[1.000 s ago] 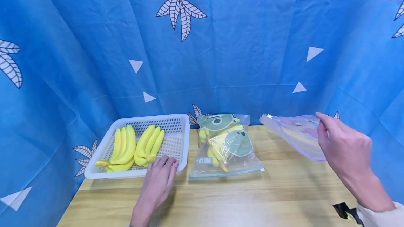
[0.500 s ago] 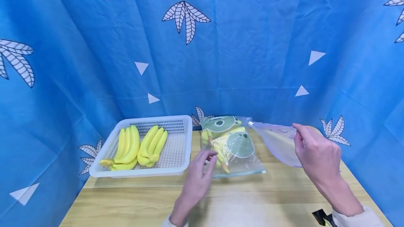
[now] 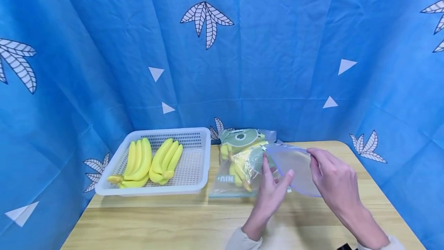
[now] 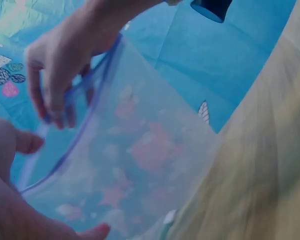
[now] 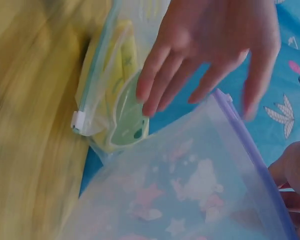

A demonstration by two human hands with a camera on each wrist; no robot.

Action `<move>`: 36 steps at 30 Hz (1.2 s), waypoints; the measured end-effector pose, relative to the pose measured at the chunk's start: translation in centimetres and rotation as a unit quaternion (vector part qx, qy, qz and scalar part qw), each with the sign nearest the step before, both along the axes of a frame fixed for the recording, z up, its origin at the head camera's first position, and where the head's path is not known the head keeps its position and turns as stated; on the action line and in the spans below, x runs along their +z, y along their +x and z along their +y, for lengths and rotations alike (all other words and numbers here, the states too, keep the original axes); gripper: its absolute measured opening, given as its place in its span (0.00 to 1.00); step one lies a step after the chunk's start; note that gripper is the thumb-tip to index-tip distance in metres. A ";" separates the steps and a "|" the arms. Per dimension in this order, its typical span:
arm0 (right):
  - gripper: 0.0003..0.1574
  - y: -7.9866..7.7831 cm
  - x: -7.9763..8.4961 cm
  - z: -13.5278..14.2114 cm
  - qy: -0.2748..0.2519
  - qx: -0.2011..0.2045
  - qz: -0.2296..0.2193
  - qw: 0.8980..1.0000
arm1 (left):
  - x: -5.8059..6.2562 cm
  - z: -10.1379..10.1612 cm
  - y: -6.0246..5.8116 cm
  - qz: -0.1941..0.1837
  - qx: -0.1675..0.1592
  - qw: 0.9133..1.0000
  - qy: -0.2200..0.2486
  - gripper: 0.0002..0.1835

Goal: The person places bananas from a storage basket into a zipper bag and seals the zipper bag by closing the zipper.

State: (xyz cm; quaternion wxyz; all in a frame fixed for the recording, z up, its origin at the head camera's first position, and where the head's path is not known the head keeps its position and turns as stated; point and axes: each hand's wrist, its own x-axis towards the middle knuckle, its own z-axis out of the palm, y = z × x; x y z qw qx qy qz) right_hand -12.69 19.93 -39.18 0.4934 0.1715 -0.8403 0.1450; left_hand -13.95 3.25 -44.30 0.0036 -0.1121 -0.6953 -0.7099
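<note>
Where the lilac-rimmed zip bag (image 3: 301,169) reaches leftward from its pinched edge, the left hand (image 3: 268,190) spreads beside it

The green-printed zip bag (image 3: 225,188) serves as landmark. Just to its right, overlapping its right side in the head view, the lilac-rimmed zip bag is held with its mouth above the surface (image 3: 166,219). The right hand (image 3: 336,176), right of the landmark, pinches the rim between its fingers. At the landmark's front right, the left hand's fingers are straight and apart, gripping nothing; whether they touch the lilac rim, I cannot tell.

The relation that counts, I judge: the rim's long axis runs from the right hand's pinch leftward to a corner above the landmark, and the left hand is nearer that corner. The lips look parted in the left wrist view.

Yellow bananas (image 3: 239,165) fill the landmark; left of it sits a white perforated basket (image 3: 206,165) with banana bunches (image 3: 164,161).
</note>
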 end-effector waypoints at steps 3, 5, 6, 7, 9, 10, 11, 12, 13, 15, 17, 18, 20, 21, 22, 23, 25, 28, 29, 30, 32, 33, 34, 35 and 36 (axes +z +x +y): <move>0.14 0.5 0.2 0.0 0.013 0.006 -0.024 1.000 | -0.5 1.0 -0.4 -0.004 0.016 1.000 0.025 0.49; 0.14 0.8 0.4 0.1 0.025 0.007 -0.037 0.999 | -0.6 1.3 -0.5 -0.006 0.014 1.000 0.024 0.46; 0.14 1.0 0.6 0.3 0.031 0.009 -0.041 0.999 | -0.7 1.4 -0.6 -0.009 0.010 1.000 0.019 0.45; 0.15 1.2 0.8 0.4 0.035 0.011 -0.044 0.998 | -0.8 1.3 -0.5 -0.011 0.009 1.000 0.008 0.44; 0.18 1.5 1.1 0.6 0.044 0.018 -0.053 0.997 | -0.8 1.2 -0.5 -0.013 -0.001 1.000 0.002 0.43; 0.19 1.7 1.3 0.7 0.048 0.022 -0.061 0.997 | -0.8 1.2 -0.5 -0.015 -0.004 1.000 0.003 0.42; 0.20 1.8 1.4 0.8 0.053 0.026 -0.067 0.996 | -0.8 1.1 -0.5 -0.017 -0.004 1.000 0.000 0.42; 0.21 1.9 1.5 0.9 0.056 0.032 -0.075 0.995 | -0.8 1.1 -0.6 -0.016 -0.004 1.000 -0.001 0.42; 0.22 1.9 1.6 1.0 0.056 0.036 -0.083 0.994 | -0.8 1.0 -0.6 -0.013 -0.004 1.000 -0.002 0.42; 0.25 1.9 1.9 1.1 0.057 0.045 -0.089 0.993 | -0.8 0.8 -0.8 -0.003 -0.004 1.000 0.000 0.43; 0.25 1.7 2.4 1.3 0.057 0.046 -0.088 0.993 | -0.8 0.6 -1.0 0.014 -0.004 1.000 0.002 0.45; 0.25 1.6 2.6 1.4 0.057 0.045 -0.086 0.994 | -0.8 0.5 -1.1 0.023 -0.009 1.000 0.012 0.46; 0.26 1.3 3.2 1.5 0.063 0.042 -0.077 0.994 | -0.8 0.3 -1.3 0.034 -0.021 0.999 0.037 0.49; 0.26 1.1 3.5 1.5 0.067 0.042 -0.074 0.994 | -0.8 0.2 -1.4 0.038 -0.028 0.998 0.049 0.50; 0.26 1.0 3.7 1.5 0.073 0.039 -0.074 0.994 | -0.9 0.1 -1.5 0.045 -0.032 0.997 0.054 0.51; 0.26 0.9 4.0 1.6 0.078 0.038 -0.074 0.993 | -0.8 0.1 -1.6 0.046 -0.034 0.997 0.059 0.51; 0.26 0.8 4.5 1.7 0.077 0.035 -0.087 0.993 | -0.9 0.0 -1.9 0.053 -0.035 0.996 0.062 0.52; 0.25 0.9 5.3 1.9 0.062 0.025 -0.113 0.991 | -1.0 -0.4 -2.3 0.066 -0.023 0.996 0.051 0.51; 0.24 0.9 5.6 2.0 0.054 0.024 -0.123 0.991 | -1.0 -0.5 -2.5 0.066 -0.021 0.996 0.052 0.51; 0.23 0.9 5.7 2.1 0.046 0.024 -0.131 0.990 | -1.1 -0.7 -2.7 0.069 -0.021 0.996 0.054 0.50; 0.21 0.9 5.8 2.1 0.043 0.029 -0.139 0.989 | -1.1 -1.1 -2.9 0.062 -0.026 0.995 0.068 0.48; 0.20 0.9 5.8 2.1 0.041 0.034 -0.142 0.988 | -1.1 -1.2 -3.0 0.058 -0.031 0.995 0.078 0.47; 0.19 0.8 5.8 2.0 0.041 0.039 -0.143 0.988 | -1.1 -1.4 -3.0 0.052 -0.037 0.994 0.088 0.46; 0.18 0.7 5.7 1.8 0.041 0.043 -0.144 0.988 | -1.0 -1.5 -3.1 0.050 -0.041 0.993 0.097 0.44; 0.17 0.6 5.6 1.7 0.041 0.046 -0.141 0.988 | -1.0 -1.6 -3.1 0.046 -0.045 0.993 0.103 0.43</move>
